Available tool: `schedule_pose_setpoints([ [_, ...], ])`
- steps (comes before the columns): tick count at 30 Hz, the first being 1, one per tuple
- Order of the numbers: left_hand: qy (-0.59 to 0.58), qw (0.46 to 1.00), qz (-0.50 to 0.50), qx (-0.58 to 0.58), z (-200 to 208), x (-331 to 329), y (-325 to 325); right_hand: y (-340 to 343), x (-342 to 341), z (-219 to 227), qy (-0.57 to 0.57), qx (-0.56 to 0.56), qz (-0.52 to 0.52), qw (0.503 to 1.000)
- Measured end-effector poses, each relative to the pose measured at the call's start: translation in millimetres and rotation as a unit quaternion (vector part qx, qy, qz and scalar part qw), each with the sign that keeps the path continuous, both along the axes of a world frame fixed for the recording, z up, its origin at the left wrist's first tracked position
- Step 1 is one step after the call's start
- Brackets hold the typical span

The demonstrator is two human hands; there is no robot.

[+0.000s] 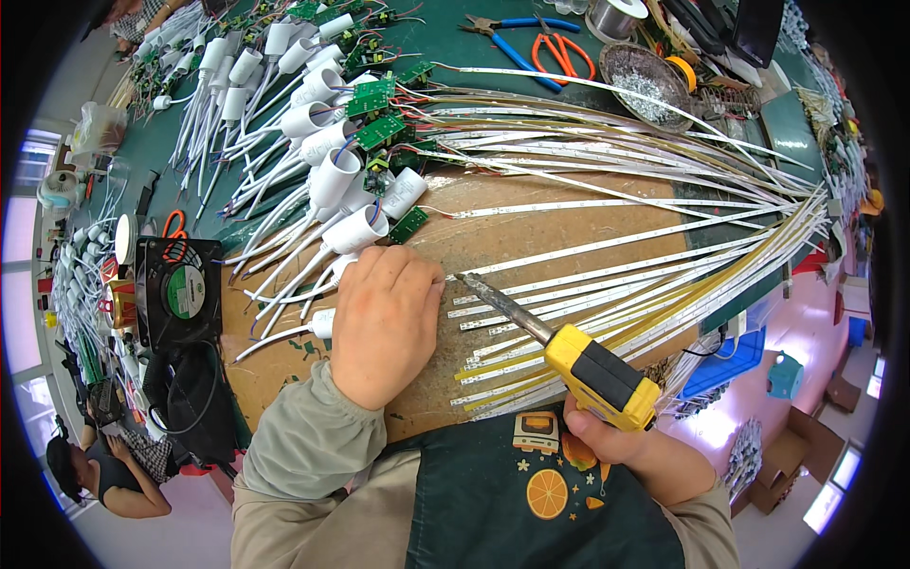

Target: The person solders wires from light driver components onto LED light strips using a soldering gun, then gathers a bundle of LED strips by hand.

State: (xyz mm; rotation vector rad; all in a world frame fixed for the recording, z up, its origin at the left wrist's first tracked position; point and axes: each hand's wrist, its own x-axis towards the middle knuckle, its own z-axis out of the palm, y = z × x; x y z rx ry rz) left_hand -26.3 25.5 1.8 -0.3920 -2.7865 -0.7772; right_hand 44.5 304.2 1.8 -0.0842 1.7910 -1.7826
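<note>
My right hand (607, 438) is closed round the handle of a yellow and black soldering gun (607, 377). The dark tip of the gun meets the left end of a white LED strip (569, 249), just beside my left hand (391, 318). That hand is closed, its curled fingers facing down; what they pinch is hidden beneath them. Close above it lie a white lamp socket (355, 230) and a green circuit board (409, 226) with thin wires. Another white socket (323, 323) with a cable lies left of the hand. More LED strips (569, 318) fan out below the gun's tip.
Finished-looking strips joined to boards (381, 131) and sockets lie at the upper middle. Pliers (517, 52), orange-handled cutters (563, 59), a solder spool (616, 17) and a bowl (654, 112) stand at the back. A black fan (180, 292) stands left; another person (118, 469) sits beyond it.
</note>
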Motion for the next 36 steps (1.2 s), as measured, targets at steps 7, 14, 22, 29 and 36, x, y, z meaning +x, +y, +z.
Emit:
schedule_pose_setpoints([
  [7,-0.003,1.000,0.002,-0.007,0,1,0,-2,4,-5,-0.006,-0.006,-0.017,1.000],
  [14,-0.005,1.000,0.000,-0.016,-1,0,0,-2,4,-10,0.037,-0.009,-0.014,0.999],
  [22,-0.010,1.000,0.001,-0.025,1,0,0,0,7,-6,-0.039,-0.036,-0.035,0.998],
  [29,-0.006,1.000,0.004,-0.022,1,0,1,7,9,-20,0.083,-0.051,-0.016,0.995],
  [36,-0.008,1.000,0.000,-0.020,2,0,1,14,10,-18,0.034,-0.038,-0.086,0.995],
])
